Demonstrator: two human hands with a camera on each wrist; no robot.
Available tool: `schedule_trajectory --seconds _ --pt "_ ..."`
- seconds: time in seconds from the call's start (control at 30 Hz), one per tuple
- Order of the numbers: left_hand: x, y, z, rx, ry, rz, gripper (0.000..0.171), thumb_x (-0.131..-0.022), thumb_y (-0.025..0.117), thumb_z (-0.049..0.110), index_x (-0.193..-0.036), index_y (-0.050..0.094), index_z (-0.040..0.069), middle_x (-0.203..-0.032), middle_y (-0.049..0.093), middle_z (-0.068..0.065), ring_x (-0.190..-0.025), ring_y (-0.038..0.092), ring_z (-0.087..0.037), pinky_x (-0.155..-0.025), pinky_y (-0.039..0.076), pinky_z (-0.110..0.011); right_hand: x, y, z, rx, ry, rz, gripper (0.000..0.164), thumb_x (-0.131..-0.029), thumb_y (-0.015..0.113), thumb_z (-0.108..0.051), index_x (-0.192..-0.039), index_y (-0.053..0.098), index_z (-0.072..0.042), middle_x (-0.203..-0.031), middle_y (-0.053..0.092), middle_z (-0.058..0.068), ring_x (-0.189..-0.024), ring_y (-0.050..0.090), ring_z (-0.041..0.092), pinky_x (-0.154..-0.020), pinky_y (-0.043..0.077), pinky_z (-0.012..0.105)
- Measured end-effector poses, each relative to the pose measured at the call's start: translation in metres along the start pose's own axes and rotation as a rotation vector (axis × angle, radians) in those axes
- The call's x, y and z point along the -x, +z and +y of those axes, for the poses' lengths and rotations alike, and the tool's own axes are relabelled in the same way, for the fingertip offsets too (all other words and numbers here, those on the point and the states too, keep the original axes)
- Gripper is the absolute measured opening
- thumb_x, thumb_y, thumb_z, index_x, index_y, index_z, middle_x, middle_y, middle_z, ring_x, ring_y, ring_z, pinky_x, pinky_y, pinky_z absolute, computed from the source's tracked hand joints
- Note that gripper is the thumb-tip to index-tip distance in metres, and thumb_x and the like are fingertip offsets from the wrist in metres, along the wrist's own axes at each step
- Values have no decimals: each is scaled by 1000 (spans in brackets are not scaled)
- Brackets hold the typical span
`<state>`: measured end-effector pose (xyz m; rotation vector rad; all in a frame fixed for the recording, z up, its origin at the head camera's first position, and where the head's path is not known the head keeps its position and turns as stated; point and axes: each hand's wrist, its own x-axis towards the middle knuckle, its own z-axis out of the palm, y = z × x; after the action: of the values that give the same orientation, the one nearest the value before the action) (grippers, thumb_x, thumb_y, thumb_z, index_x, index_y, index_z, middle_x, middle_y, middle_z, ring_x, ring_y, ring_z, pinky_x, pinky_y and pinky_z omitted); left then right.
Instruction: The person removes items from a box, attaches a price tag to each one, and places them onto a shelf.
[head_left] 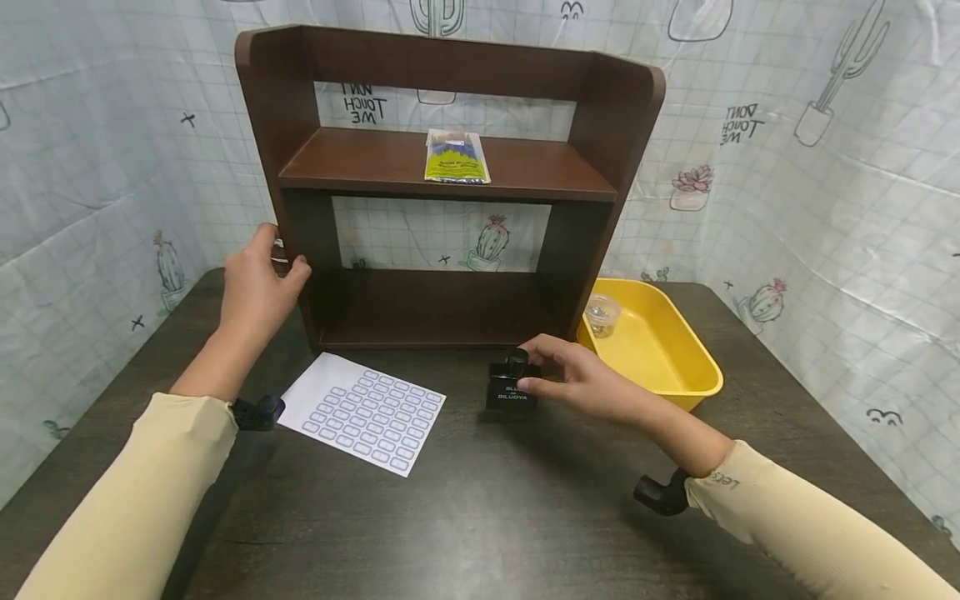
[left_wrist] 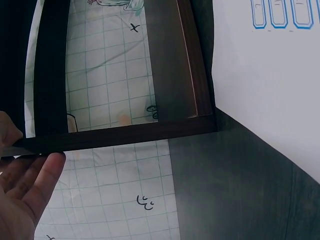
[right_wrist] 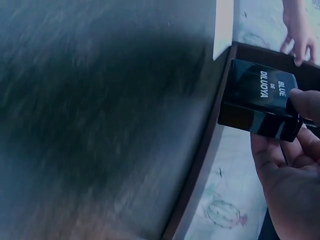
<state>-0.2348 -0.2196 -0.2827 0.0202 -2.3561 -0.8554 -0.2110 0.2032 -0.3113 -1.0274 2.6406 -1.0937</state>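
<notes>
Now, the left hand (head_left: pixel 258 279) grips the left side of the shelf (head_left: pixel 375 158), and well to its right a small bottle (head_left: pixel 504 393), cap up and roughly upright, is pinched by the nearer right hand (head_left: pixel 576 379), before the shelf's right end.

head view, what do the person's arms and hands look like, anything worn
The left sleeve and right sleeve are cream, the right with dark lettering near its cuff. Black devices sit at both wrists. The left hand and right hand are ungloved.
</notes>
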Motion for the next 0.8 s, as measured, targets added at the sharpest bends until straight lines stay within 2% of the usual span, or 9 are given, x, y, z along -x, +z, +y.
schedule_trajectory --seconds 0.23,0.43,0.63,0.8 --pt "1 1 1 -3 -10 5 31 -102 55 15 -128 55 -1 -119 71 -30 -101 73 -45 -80 59 -59 -9 15 0 17 -17 -31 40 -95 76 -14 -132 62 -4 -114 65 8 -106 59 22 -88 51 27" --pt "-2 1 2 -5 -1 2 32 -102 54 16 -129 55 -1 -119 71 -29 -101 74 -45 -80 59 -58 -13 19 3 57 -10 -37 42 -96 76 -15 -133 62 -3 -116 66 9 -109 59 22 -94 53 37" --pt "-2 0 2 -12 -7 -7 32 -103 53 16 -129 54 -1 -119 71 -29 -101 74 -45 -80 59 -58 -15 19 5 51 -1 -45 42 -97 75 -16 -134 62 -1 -120 67 12 -113 61 25 -101 52 48" --pt "-1 1 1 -15 -18 -11 34 -103 53 17 -131 53 -2 -121 70 -30 -102 73 -45 -80 59 -58 -16 18 3 59 24 -61 45 -95 77 -15 -136 61 -3 -124 68 11 -116 61 26 -104 52 50"
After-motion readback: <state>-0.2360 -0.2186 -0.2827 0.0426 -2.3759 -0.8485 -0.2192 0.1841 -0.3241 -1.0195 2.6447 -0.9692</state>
